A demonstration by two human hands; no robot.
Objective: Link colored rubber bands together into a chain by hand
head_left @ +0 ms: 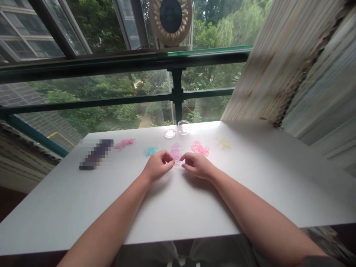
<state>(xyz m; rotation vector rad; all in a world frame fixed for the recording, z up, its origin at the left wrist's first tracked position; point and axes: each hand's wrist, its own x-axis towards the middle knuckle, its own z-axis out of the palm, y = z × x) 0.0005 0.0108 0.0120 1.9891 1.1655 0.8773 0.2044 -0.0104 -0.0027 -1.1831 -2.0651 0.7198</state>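
Note:
My left hand [160, 165] hovers over the white table with thumb and index fingertip pressed together; anything between them is too small to make out. Facing it, my right hand [197, 165] has curled fingers, with a small gap between thumb and index finger. Just behind and between both hands lies a pile of small purple loops [175, 150], probably rubber bands. A blue pile [150, 151] sits beyond my left hand, and a bright pink pile [199, 148] beyond my right.
On the white table [180, 211] are a pale yellow pile [224, 144], another pink pile [125, 144] and a blurred-out dark object [96, 154]. A clear round container [183, 127] and its lid [170, 134] stand at the back edge, below a round fan [170, 20].

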